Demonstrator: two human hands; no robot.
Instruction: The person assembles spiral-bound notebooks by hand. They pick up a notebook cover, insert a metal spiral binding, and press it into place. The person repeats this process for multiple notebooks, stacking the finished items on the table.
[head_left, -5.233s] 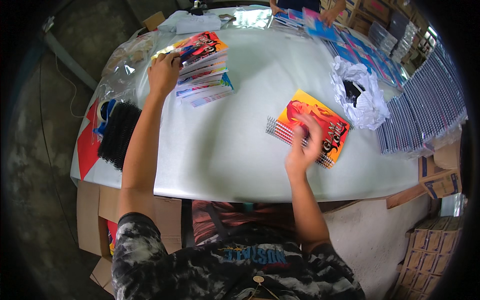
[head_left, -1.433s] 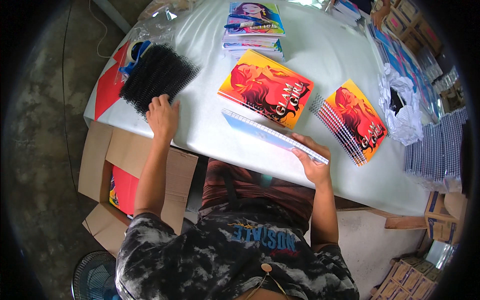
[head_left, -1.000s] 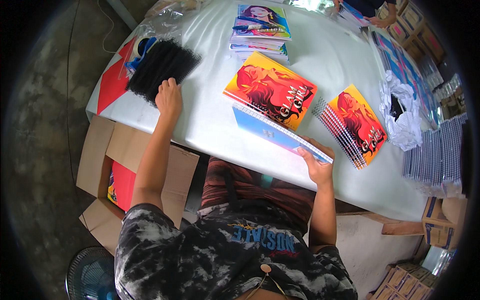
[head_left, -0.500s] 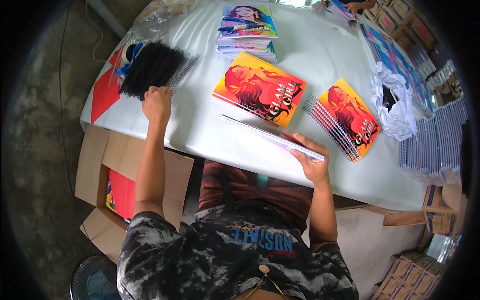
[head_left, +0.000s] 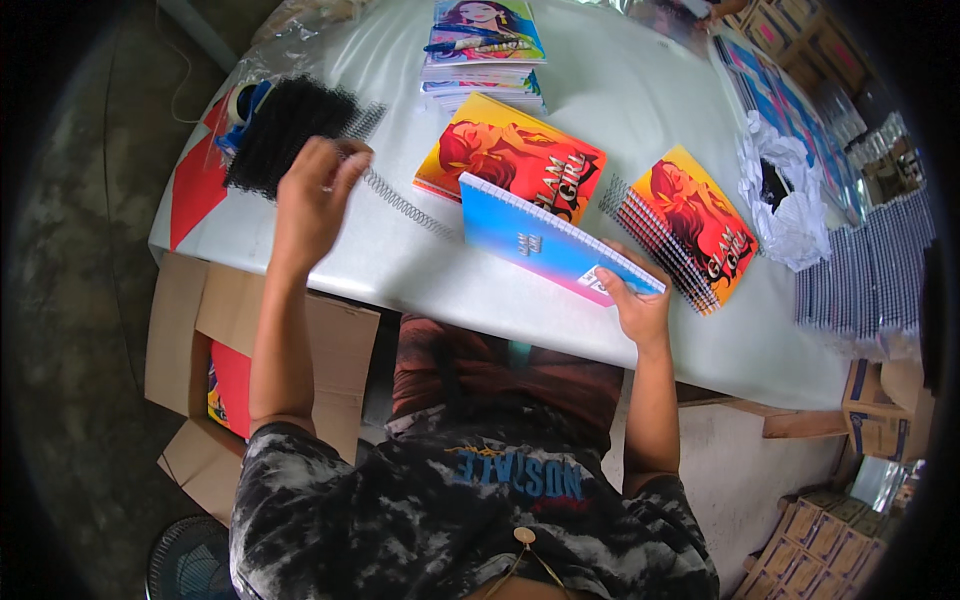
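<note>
My left hand (head_left: pixel 318 200) pinches one end of a dark binding coil (head_left: pixel 405 205), which stretches to the right toward a notebook. A heap of black binding coils (head_left: pixel 285 135) lies just behind that hand. In my right hand (head_left: pixel 640 305) is the notebook (head_left: pixel 540 240), gripped at its right end. It is tilted up, with its blue and pink back cover facing me and its punched edge uppermost. Behind it a stack of red and yellow notebook covers (head_left: pixel 500 140) is partly hidden. To the right sits a pile of coil-bound notebooks (head_left: pixel 690 225) with the same red and yellow covers.
Pens rest on a stack of colourful notebooks (head_left: pixel 485 50) at the back. Crumpled white paper (head_left: pixel 790 200) and rows of bound notebooks (head_left: pixel 860 275) occupy the right side. An open cardboard box (head_left: pixel 175 335) stands below the table's left edge, with a fan (head_left: pixel 190 560) nearby.
My left hand has come away from the coil heap with one coil. My right hand has tilted the notebook up, so its blue and pink cover now shows.
</note>
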